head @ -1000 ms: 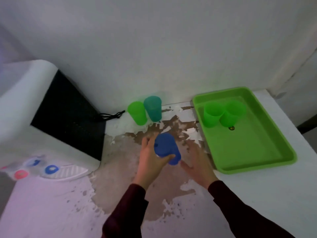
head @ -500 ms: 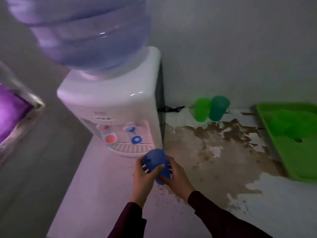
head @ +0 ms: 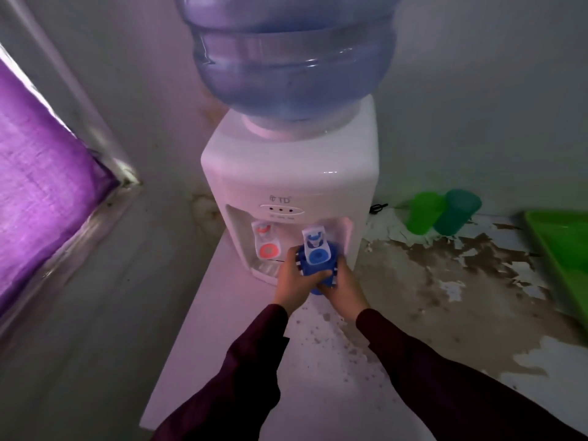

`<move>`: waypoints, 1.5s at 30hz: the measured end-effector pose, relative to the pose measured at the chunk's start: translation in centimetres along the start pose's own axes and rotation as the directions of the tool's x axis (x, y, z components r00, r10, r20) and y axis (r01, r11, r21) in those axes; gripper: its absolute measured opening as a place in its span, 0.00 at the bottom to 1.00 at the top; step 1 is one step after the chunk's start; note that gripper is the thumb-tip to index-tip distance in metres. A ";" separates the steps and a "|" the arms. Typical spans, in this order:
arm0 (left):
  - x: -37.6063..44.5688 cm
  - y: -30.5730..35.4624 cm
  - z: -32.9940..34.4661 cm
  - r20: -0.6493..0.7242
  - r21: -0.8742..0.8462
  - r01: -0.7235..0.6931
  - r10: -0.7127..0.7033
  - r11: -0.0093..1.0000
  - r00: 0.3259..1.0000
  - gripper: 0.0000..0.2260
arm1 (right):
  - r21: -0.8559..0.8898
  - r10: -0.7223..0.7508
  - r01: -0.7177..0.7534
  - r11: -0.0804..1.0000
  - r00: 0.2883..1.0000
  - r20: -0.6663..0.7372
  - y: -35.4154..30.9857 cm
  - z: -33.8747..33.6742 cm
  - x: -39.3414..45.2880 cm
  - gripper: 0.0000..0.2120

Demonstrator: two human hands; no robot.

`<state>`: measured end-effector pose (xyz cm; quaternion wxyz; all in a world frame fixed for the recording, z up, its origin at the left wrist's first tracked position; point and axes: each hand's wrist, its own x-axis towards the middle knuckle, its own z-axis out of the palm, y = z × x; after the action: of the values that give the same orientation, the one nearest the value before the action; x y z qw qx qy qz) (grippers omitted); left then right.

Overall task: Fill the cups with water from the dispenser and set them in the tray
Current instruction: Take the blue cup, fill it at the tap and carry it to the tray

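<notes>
Both the left hand (head: pixel 294 276) and the right hand (head: pixel 342 283) clasp the small blue plastic cup (head: pixel 318 270) beneath the blue-tabbed tap (head: pixel 315 248) of the white countertop water dispenser (head: pixel 288 173). If the cup sits off-centre or overfills, water could spill onto the peeling counter (head: pixel 445 291). Farther right, two green plastic cups (head: pixel 444 211) wait just beside each other near the wall, and nothing stands between them and the green plastic tray (head: pixel 560 243) at the frame edge.

Both dark-sleeved arms reach forward, the left hand (head: pixel 294 276) and right hand (head: pixel 345 286) curled round opposite sides of the blue cup (head: pixel 315 265), fingertips nearly meeting beneath it.
</notes>
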<state>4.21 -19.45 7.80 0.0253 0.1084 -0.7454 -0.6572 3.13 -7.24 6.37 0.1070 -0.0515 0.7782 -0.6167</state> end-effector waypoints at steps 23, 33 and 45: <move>-1.9 0.8 0.6 -0.190 0.217 -0.260 0.302 0.941 0.934 0.24 | -0.657 -0.840 0.578 0.484 0.516 -0.165 -16.2 -6.0 5.1 0.19; -0.4 3.5 0.6 -0.307 0.601 0.015 0.214 0.799 0.927 0.10 | -0.659 -0.864 0.585 0.472 0.456 -0.213 -15.6 -5.8 5.7 0.19; -1.5 5.3 -1.2 -0.118 0.247 0.114 -0.087 0.962 0.989 0.13 | -0.671 -0.875 0.583 0.459 0.429 -0.226 -15.5 -5.8 5.7 0.19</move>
<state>5.23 -19.74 13.36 0.0174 0.1831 -0.8142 -0.5507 -4.58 -6.55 22.04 -0.4275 -0.2455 0.7920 -0.3601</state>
